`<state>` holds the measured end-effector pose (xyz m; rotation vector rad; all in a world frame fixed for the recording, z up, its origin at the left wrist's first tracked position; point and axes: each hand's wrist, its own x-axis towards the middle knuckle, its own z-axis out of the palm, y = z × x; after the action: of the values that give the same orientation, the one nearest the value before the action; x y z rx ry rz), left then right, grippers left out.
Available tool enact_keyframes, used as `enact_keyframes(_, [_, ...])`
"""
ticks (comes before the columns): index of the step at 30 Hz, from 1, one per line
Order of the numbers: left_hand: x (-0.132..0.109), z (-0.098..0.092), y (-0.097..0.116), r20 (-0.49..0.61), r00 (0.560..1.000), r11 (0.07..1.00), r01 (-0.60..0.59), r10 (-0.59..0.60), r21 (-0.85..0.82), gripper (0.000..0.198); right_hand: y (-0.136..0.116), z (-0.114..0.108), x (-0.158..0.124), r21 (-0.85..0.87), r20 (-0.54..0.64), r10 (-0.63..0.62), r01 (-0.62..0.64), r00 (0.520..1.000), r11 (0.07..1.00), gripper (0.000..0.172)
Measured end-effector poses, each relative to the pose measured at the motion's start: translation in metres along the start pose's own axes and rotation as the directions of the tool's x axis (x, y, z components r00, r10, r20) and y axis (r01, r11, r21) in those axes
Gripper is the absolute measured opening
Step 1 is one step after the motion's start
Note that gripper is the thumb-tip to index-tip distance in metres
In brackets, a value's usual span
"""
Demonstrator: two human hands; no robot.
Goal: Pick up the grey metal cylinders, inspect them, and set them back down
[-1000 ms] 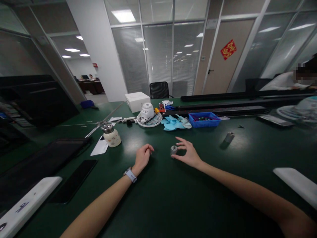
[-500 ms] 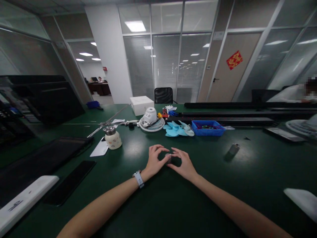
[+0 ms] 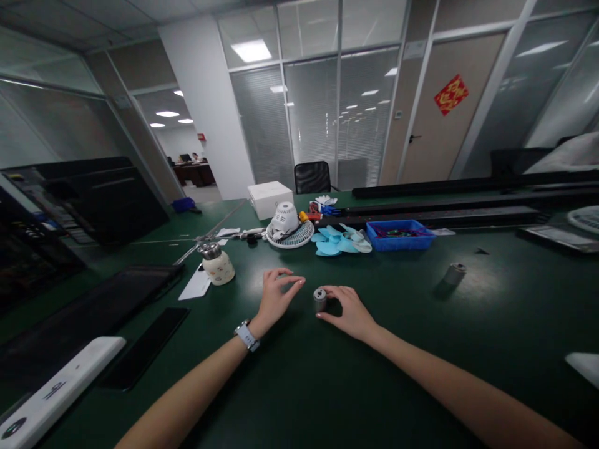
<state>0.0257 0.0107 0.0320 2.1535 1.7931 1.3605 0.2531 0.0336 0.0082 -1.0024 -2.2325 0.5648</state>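
A small grey metal motor (image 3: 320,302) stands upright on the dark green table in front of me, its round top with dark holes facing up. My right hand (image 3: 347,310) curves around it from the right, index finger behind it and thumb at its lower front. To the left of the motor and apart from it is my left hand (image 3: 277,293), wearing a watch. Its thumb and index fingertips come together in a pinch; anything between them is too small to see. Farther right, a second metal motor (image 3: 455,274) leans on the table.
Behind my hands lie a white fan housing on a grille (image 3: 286,226), light blue fan blades (image 3: 334,240) and a blue bin (image 3: 401,236) with wires. At left are a cream jar (image 3: 219,268), a black phone-like slab (image 3: 148,346) and a white long case (image 3: 63,390).
My left hand has drawn back leftward from the motor, leaving its top in plain sight. My right hand stays around it. The view has tilted slightly.
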Motion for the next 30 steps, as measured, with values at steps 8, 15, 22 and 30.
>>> enact_keyframes(8, [-0.011, -0.005, -0.04, 0.232, 0.968, 0.992, 0.076, -0.099, 0.105, 0.025, -0.003, -0.002, 0.001, -0.036, 0.016, -0.005, 0.006, 1.0, 0.999, 0.052])
enact_keyframes(15, [-0.013, -0.002, -0.028, 0.229, 0.972, 0.995, 0.034, -0.056, 0.096, 0.035, -0.001, -0.001, 0.001, -0.057, -0.01, -0.007, 0.006, 1.0, 0.998, 0.051])
enact_keyframes(22, [-0.009, -0.004, -0.027, 0.125, 0.974, 0.982, 0.182, -0.188, 0.054, 0.043, -0.001, -0.001, 0.006, -0.027, -0.026, 0.004, -0.005, 1.0, 1.0, 0.045])
enact_keyframes(30, [-0.01, -0.001, -0.03, 0.095, 0.96, 0.965, 0.263, -0.262, -0.002, 0.036, 0.069, -0.077, -0.038, -0.055, -0.186, 0.296, -0.311, 0.937, 0.949, 0.049])
